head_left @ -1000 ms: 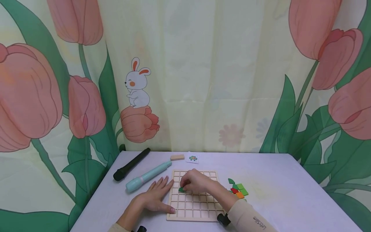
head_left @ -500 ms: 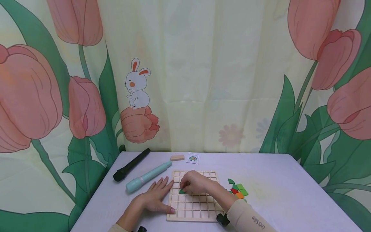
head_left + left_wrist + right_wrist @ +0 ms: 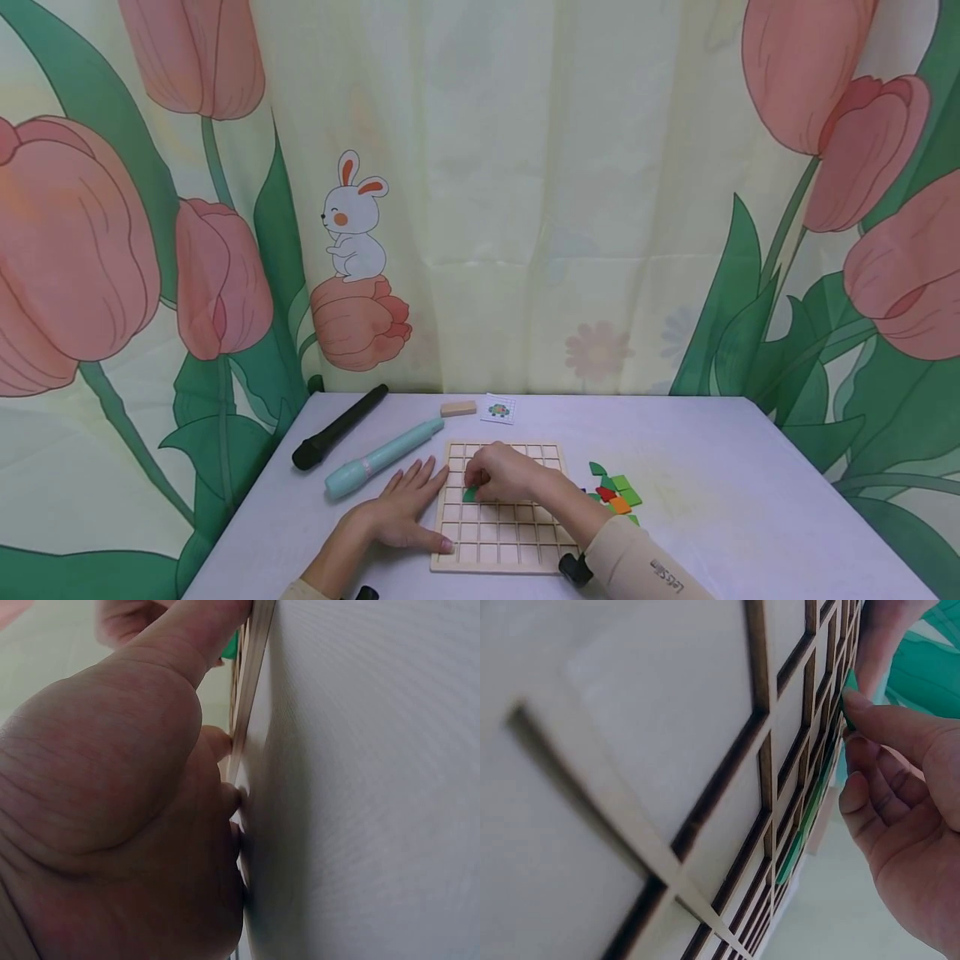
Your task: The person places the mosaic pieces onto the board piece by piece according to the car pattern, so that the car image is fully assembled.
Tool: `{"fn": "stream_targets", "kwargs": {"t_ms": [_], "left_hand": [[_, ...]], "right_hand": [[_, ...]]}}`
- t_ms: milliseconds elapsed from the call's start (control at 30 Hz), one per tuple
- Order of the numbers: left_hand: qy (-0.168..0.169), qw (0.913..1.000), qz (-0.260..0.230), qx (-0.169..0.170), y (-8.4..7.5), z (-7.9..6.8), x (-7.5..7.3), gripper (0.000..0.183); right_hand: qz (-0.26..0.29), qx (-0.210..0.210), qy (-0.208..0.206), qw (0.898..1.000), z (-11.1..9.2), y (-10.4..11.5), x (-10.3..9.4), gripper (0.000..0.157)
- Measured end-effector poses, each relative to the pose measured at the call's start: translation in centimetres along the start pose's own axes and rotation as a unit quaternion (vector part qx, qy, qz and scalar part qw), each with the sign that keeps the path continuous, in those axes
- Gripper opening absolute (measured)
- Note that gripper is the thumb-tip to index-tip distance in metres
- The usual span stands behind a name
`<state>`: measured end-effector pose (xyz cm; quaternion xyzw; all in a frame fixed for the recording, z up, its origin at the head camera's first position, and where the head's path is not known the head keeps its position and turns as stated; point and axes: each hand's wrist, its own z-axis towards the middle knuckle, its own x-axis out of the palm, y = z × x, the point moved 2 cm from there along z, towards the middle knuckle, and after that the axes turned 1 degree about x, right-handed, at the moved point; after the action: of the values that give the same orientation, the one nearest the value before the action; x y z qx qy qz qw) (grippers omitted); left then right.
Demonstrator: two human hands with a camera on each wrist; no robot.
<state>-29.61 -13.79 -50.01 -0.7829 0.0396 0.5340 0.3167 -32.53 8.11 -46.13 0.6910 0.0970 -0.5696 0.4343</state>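
A square wooden board (image 3: 510, 571) with a raised grid lies on the table. Over its left part, my right hand (image 3: 504, 473) pinches a small flat green piece (image 3: 849, 694) between thumb and fingertips, down at the grid lines. Further along the grid in the right wrist view, another green piece (image 3: 799, 844) lies in the cells, hidden by my hand in the head view. My left hand (image 3: 392, 512) is spread at the board's left side. Its thumb (image 3: 199, 634) rests on the frame near the front corner, and the forefinger touches the left edge.
Right of the board lie several loose pieces: green, a red piece (image 3: 606, 494) and an orange piece (image 3: 620, 505). A picture card (image 3: 498, 409) and wooden block (image 3: 458, 408) sit behind it. A teal cylinder (image 3: 384, 457) and black microphone-like object (image 3: 340, 429) lie at back left.
My right hand has stayed over the same cells; the green piece at its fingertips has shifted slightly toward the front of the board. The left hand has not moved.
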Motion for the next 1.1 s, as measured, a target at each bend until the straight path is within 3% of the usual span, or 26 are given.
{"fn": "stream_targets", "kwargs": {"t_ms": [300,667,967,1100], "left_hand": [[-0.001,1.0,0.0,-0.002,-0.3,-0.2,-0.1,0.12],[0.001,1.0,0.0,0.001,-0.1,-0.2,-0.1,0.12],[-0.009,0.9999,0.005,0.008,0.1,-0.2,0.2,0.121],[-0.007,1.0,0.002,0.004,0.1,-0.1,0.0,0.121]], "right_hand": [[-0.015,0.007,0.004,1.0,-0.1,0.1,0.0,0.01],[0.002,0.015,0.002,1.0,-0.4,-0.2,-0.3,0.014],[0.051,-0.014,-0.086,0.995,-2.8,-1.4,-2.5,0.019],[0.052,0.005,-0.129,0.99,-4.8,-2.2,-3.5,0.021]]}}
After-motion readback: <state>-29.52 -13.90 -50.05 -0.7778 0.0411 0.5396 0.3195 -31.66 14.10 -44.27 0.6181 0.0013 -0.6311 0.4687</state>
